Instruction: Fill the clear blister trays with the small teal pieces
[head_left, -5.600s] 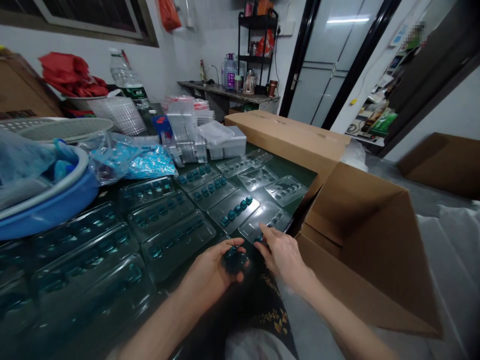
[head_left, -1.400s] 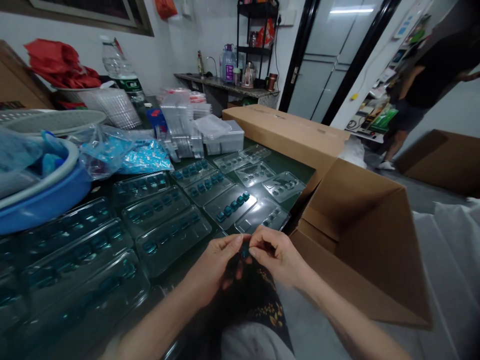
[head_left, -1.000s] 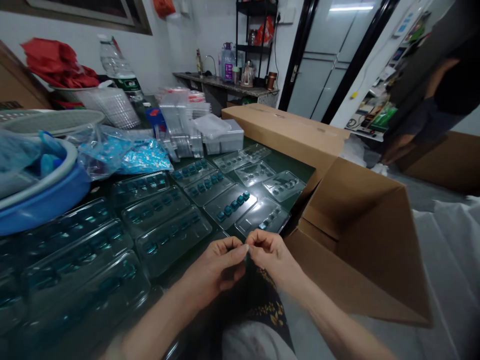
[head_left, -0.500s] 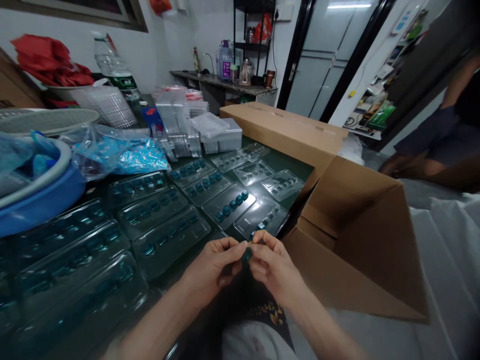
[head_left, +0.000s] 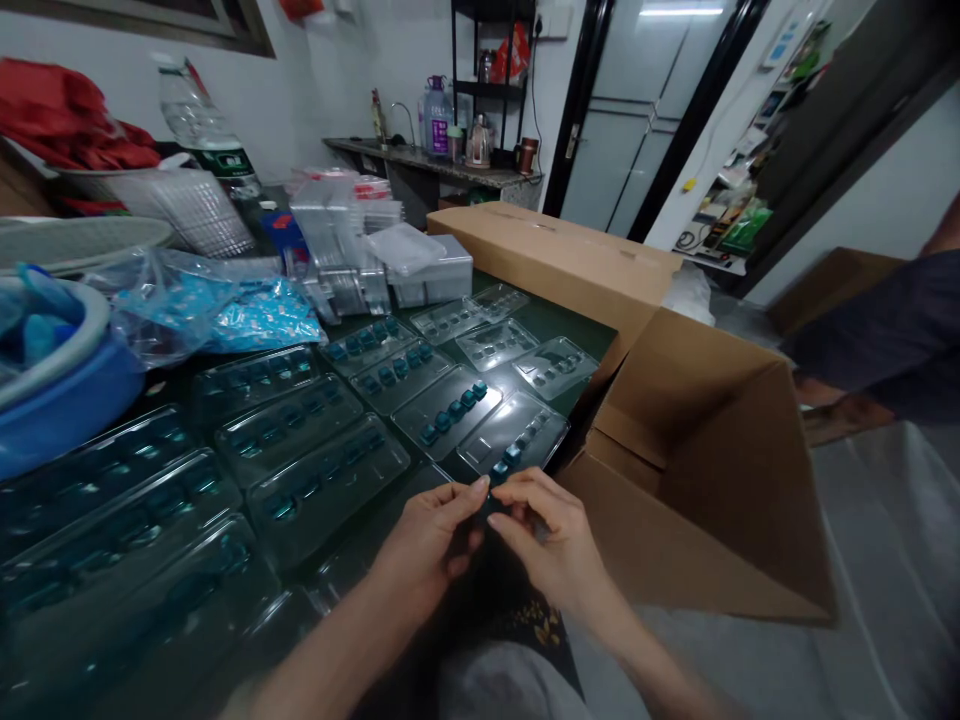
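Over the table's near edge, my left hand is closed, thumb and forefinger pinched on something small and dark, mostly hidden by the fingers. My right hand meets it from the right, its forefinger and thumb curled around the same spot with a small gap between their tips. Just beyond the fingertips lies a clear plastic blister tray with two blue-teal pieces in its nearer pockets. Left of it, another clear tray carries a row of several teal pieces.
More clear trays with teal pieces cover the dark green table. An open cardboard box stands close on my right. Stacked clear packaging, a blue patterned bag and a blue basin sit behind and left. A person's leg shows far right.
My right thumb has parted from its forefinger, and the right fingers have shifted around the pinched spot. My left hand keeps its pinch. The view has turned slightly right.
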